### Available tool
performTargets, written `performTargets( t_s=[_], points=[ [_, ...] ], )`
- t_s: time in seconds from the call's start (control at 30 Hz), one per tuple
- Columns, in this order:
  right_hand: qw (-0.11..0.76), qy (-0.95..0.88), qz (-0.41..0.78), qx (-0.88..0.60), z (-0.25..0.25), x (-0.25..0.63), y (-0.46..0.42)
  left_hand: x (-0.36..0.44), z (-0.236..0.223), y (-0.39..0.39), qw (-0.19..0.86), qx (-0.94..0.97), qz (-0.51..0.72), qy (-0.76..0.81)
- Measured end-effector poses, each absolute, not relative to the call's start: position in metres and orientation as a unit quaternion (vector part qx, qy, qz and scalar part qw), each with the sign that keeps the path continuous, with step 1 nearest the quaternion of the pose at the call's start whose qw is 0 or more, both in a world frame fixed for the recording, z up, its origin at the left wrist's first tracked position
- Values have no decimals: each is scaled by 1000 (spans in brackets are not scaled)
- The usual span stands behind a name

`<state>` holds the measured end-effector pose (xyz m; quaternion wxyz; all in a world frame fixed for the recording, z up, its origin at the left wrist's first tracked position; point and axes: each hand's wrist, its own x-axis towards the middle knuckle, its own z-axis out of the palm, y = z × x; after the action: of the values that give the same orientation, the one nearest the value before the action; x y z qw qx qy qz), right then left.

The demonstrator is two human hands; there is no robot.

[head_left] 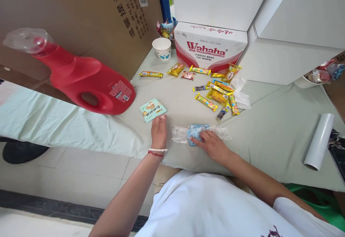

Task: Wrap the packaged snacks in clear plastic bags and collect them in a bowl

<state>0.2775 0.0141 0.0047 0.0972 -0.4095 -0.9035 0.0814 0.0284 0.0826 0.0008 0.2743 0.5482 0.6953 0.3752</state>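
Observation:
My left hand, with beads at the wrist, lies on the cloth with its fingers stretched forward. Its fingertips touch the near right corner of a flat mint-green packet with a cartoon figure. To the right, the bent fingers and thumb of my right hand close on a light-blue patterned packet. Clear crinkled plastic wrap spreads out on both sides of this packet, and my fingers cover part of it. Several yellow-wrapped snack sticks lie beyond my right hand.
A large red jug stands left, before a brown carton. At the back are a paper cup and a Wahaha box. White plastic lies beside the snacks. A white roll rests at right, near a filled bowl.

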Motion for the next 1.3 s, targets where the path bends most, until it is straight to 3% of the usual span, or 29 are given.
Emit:
performTargets(
  t_s=[0.13, 0.27, 0.37, 0.6, 0.77, 0.83, 0.9, 1.07, 1.3],
  points=[
    [87, -901, 65, -419, 6, 274, 12, 48, 13, 87, 259, 628, 253, 688],
    [147, -888, 95, -425, -1, 277, 11, 44, 23, 66, 248, 716, 149, 635],
    [188, -873, 111, -436, -7, 279, 11, 32, 31, 50, 293, 689, 160, 643],
    [178, -872, 143, -433, -7, 272, 10, 66, 39, 32, 418, 597, 311, 611],
    [245, -829, 251, -435, 1, 288, 8, 106, 21, 28, 290, 759, 248, 527],
    [296, -769, 284, -490, 3, 301, 8, 111, 17, 25, 227, 802, 198, 516],
    [320, -698, 242, -593, 3, 312, 8, 113, 17, 21, 176, 818, 147, 527],
    [261, -685, 93, -674, 6, 322, 7, 112, 19, 14, 105, 814, 99, 562],
    [249, -699, 240, -626, 42, 301, 36, 114, 9, 9, 50, 836, 64, 543]
  ],
)
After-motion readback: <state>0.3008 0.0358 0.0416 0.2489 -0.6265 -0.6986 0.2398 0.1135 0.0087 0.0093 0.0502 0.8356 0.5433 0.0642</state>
